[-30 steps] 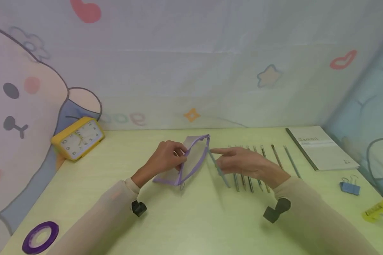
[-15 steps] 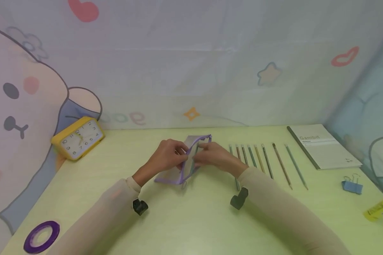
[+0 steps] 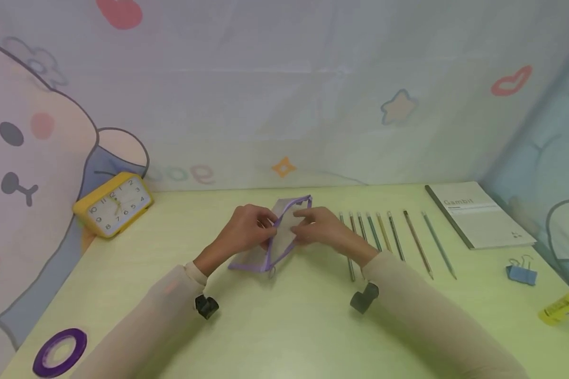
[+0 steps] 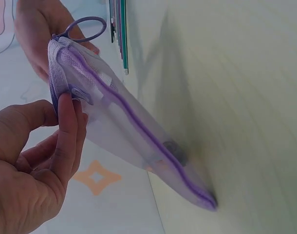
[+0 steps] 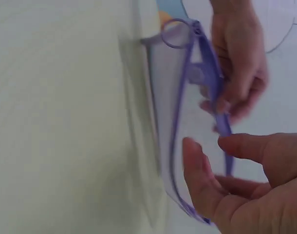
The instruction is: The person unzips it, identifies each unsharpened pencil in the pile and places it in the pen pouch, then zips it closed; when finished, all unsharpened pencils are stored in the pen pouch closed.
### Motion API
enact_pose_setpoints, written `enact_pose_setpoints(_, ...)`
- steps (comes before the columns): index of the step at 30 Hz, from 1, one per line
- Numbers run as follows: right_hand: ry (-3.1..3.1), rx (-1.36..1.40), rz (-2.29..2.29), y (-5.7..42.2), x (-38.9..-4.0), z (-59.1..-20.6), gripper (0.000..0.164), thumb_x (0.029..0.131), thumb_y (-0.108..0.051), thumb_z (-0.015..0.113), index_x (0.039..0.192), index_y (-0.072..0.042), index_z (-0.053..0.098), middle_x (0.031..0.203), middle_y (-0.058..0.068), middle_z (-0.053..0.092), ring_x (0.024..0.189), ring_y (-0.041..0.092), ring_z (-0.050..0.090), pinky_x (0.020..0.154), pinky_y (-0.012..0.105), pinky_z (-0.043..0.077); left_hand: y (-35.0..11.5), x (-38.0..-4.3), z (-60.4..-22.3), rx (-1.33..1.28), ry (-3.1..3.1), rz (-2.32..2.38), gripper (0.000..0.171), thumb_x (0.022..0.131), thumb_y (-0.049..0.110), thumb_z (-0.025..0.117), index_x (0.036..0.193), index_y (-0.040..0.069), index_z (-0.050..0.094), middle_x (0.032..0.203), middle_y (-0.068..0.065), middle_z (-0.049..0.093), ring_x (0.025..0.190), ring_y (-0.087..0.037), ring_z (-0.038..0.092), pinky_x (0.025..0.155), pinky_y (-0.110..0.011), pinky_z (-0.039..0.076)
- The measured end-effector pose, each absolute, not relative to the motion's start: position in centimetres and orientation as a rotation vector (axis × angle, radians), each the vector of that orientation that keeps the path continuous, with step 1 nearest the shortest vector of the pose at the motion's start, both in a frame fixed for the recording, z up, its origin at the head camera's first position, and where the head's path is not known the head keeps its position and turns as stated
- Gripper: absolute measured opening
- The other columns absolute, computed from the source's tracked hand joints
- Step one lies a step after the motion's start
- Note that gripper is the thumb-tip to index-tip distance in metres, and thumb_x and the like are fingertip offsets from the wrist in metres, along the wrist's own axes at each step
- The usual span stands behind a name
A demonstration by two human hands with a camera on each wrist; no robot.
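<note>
A sheer mesh zip pouch point(image 3: 286, 226) with purple edging stands on the table, its mouth spread wide. Thumb and fingers of my left hand point(image 3: 248, 229) pinch the mouth's left edge; the left wrist view shows the same grip beside a small purple tab point(image 4: 82, 95). My right hand point(image 3: 322, 226) is at the mouth's right side, its thumb and fingertips parted with nothing between them in the right wrist view. A purple ring point(image 5: 175, 34) hangs from the zip end. Something dark point(image 4: 175, 150) shows blurred through the mesh near the bottom.
Several pencils point(image 3: 398, 237) lie side by side to the right of the pouch. Beyond them are a notebook point(image 3: 483, 216), a blue binder clip point(image 3: 521, 275) and a yellow glue stick point(image 3: 564, 306). A yellow clock point(image 3: 116, 205) and purple tape roll point(image 3: 59, 352) are on the left.
My right hand has moved left to the pouch mouth, carrying a light-blue pencil into it, and has let the pencil go. My left hand keeps its pinch on the edge.
</note>
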State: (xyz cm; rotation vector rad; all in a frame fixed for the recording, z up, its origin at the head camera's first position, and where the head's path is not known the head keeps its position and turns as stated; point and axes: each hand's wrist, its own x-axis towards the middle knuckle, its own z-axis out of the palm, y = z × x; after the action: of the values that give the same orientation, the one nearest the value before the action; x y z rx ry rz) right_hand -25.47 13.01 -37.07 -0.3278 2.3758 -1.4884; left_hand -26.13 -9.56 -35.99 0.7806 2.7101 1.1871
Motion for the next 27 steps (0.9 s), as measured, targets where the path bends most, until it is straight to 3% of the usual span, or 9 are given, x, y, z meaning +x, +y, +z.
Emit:
enact_pose_setpoints(5,2.641,-0.459,-1.166,17.9,-24.3,-34.1,0.057,0.101,-0.027,0.060,0.152,-0.004,0.044,0.122,0.021,0.068,0.101,0.035,0.073,0.085,0.043,0.061,-10.0,-26.2,-35.6,0.758,2.702,1.221,0.026,0.089,0.008,0.064,0.110,-0.002,0.074,0.088,-0.015,0.078,0.056,-0.015,0.073,0.061,-0.028,0.061)
enact_pose_setpoints(11,2.958,-0.361,-0.841,23.5,-23.8,-33.2,0.059,0.101,-0.023,0.058,0.151,0.003,0.041,0.126,0.029,0.064,0.112,0.041,0.066,0.087,0.049,0.057,-10.4,-26.2,-35.6,0.740,2.712,1.217,0.026,0.090,0.009,0.064,0.111,-0.001,0.074,0.088,-0.014,0.078,0.057,-0.015,0.073,0.062,-0.028,0.061)
enact_pose_setpoints(14,3.043,-0.344,-0.746,25.3,-23.7,-34.4,0.056,0.099,-0.017,0.061,0.145,0.012,0.044,0.117,0.032,0.066,0.101,0.042,0.068,0.083,0.052,0.057,-10.4,-26.1,-35.7,0.724,2.705,1.229,0.025,0.090,0.009,0.064,0.110,0.000,0.074,0.088,-0.014,0.078,0.057,-0.015,0.073,0.062,-0.028,0.061)
enact_pose_setpoints(19,3.106,-0.332,-0.668,26.3,-23.8,-37.0,0.043,0.097,-0.008,0.063,0.130,0.018,0.056,0.096,0.027,0.071,0.067,0.022,0.064,0.064,0.038,0.054,-10.4,-26.0,-35.9,0.707,2.703,1.251,0.024,0.089,0.008,0.063,0.109,0.000,0.075,0.087,-0.014,0.078,0.056,-0.015,0.073,0.062,-0.029,0.061)
enact_pose_setpoints(23,3.078,-0.263,-0.602,26.3,-23.8,-38.1,0.038,0.097,-0.004,0.059,0.126,0.020,0.057,0.106,0.032,0.067,0.069,0.022,0.059,0.065,0.037,0.053,-10.4,-26.0,-35.9,0.718,2.695,1.255,0.025,0.090,0.008,0.063,0.111,-0.001,0.074,0.088,-0.015,0.078,0.057,-0.016,0.073,0.061,-0.029,0.061)
enact_pose_setpoints(25,3.058,-0.287,-0.511,26.3,-23.9,-38.3,0.026,0.097,-0.001,0.056,0.109,0.020,0.062,0.096,0.030,0.066,0.068,0.023,0.056,0.064,0.037,0.052,-10.4,-26.0,-35.8,0.721,2.699,1.250,0.025,0.090,0.009,0.063,0.111,-0.001,0.074,0.088,-0.014,0.078,0.057,-0.015,0.073,0.061,-0.029,0.061)
enact_pose_setpoints(27,3.042,-0.353,-0.386,26.2,-24.0,-38.3,0.019,0.095,0.002,0.052,0.081,0.012,0.061,0.077,0.020,0.061,0.063,0.019,0.051,0.059,0.032,0.049,-10.4,-26.0,-35.8,0.720,2.706,1.248,0.025,0.090,0.009,0.063,0.110,0.000,0.074,0.088,-0.014,0.078,0.057,-0.015,0.073,0.061,-0.029,0.061)
